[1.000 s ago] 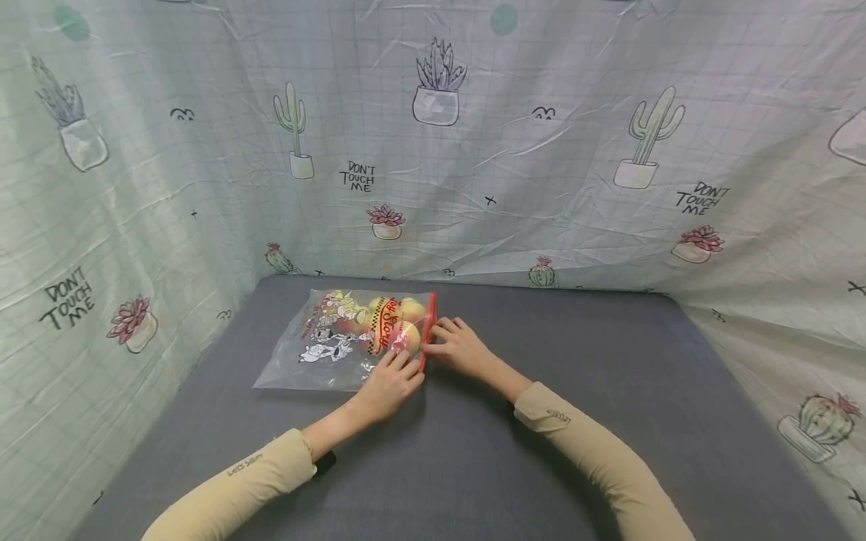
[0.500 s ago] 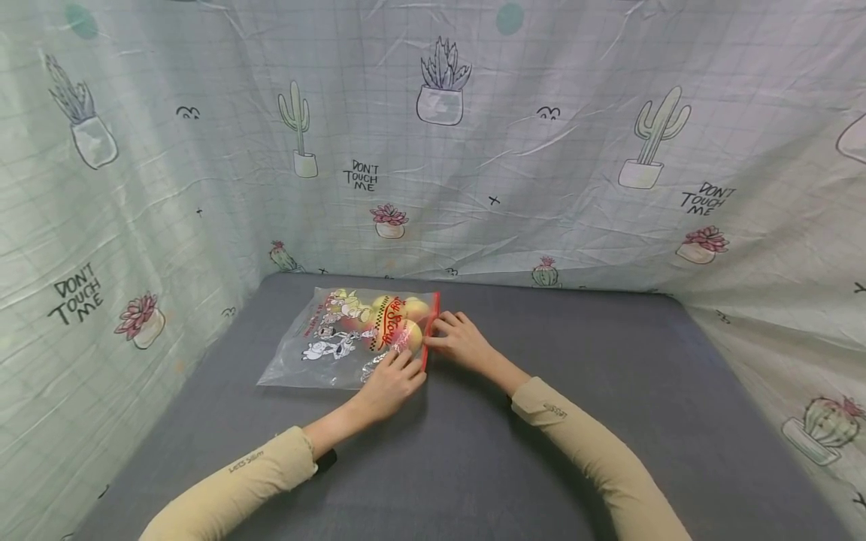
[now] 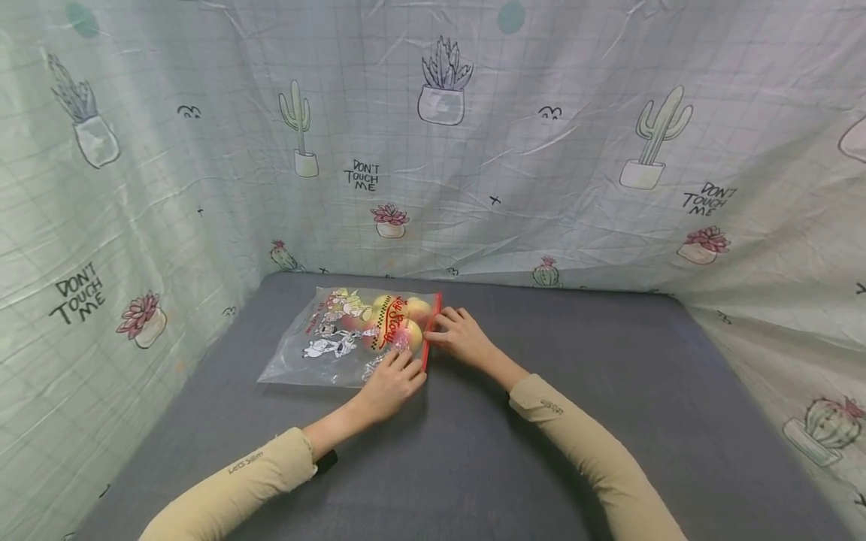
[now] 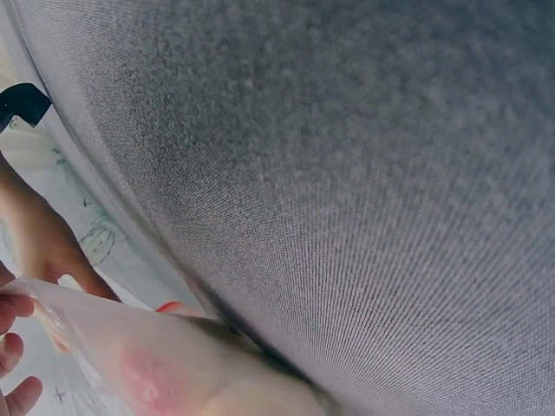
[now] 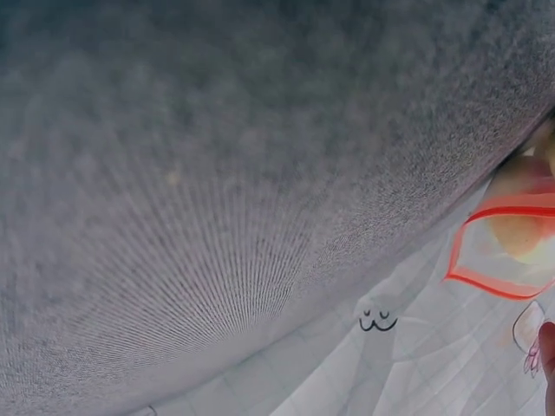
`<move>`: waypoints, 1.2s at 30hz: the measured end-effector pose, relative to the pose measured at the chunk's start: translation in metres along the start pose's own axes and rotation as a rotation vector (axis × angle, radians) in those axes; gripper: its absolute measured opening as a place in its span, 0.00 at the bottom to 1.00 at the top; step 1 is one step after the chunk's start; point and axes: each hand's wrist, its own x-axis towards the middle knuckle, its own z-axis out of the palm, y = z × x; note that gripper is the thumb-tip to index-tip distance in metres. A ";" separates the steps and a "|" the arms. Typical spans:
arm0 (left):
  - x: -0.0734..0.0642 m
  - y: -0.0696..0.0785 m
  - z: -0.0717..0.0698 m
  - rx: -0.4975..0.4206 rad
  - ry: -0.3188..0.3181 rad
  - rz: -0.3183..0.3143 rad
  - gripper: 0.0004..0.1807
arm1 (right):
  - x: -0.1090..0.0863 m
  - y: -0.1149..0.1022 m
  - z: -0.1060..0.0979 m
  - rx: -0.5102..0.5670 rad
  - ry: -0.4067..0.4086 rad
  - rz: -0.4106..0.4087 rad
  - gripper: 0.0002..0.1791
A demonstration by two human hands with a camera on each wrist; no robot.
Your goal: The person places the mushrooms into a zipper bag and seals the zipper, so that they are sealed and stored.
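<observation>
A clear plastic zip bag [image 3: 325,368] with a red strip along its mouth and cartoon print lies on the table. Inside are several round yellow and pink fruits [image 3: 410,334], which look like peaches. My left hand [image 3: 391,385] grips the mouth's near end; in the left wrist view its fingers [image 4: 10,354] pinch the plastic. Farther along the red strip, my right hand [image 3: 467,342] holds the edge between thumb and fingers. The right wrist view shows the red-edged mouth [image 5: 503,286] parted, and only a bit of one finger [image 5: 549,355].
A grey cloth-covered table [image 3: 582,361] spreads to the right and in front of the bag. Behind and at the sides hangs a curtain [image 3: 514,165] printed with cacti. A dark wrist strap [image 3: 326,462] shows under the left sleeve.
My right hand has slid a little way along the red strip, away from the left hand. The left hand keeps its hold. The whole view has shifted slightly.
</observation>
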 end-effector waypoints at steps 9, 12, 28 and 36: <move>-0.001 0.003 -0.003 -0.020 -0.015 -0.004 0.05 | 0.001 0.000 0.005 -0.047 0.033 -0.015 0.10; -0.001 0.004 -0.003 -0.022 -0.021 -0.001 0.04 | 0.000 -0.001 0.006 -0.047 0.030 -0.011 0.10; 0.000 0.004 -0.004 -0.018 -0.019 0.009 0.03 | 0.003 0.006 0.009 -0.047 -0.029 0.029 0.07; 0.000 0.005 -0.007 -0.005 0.002 0.012 0.04 | 0.005 0.007 0.010 -0.058 0.000 0.029 0.07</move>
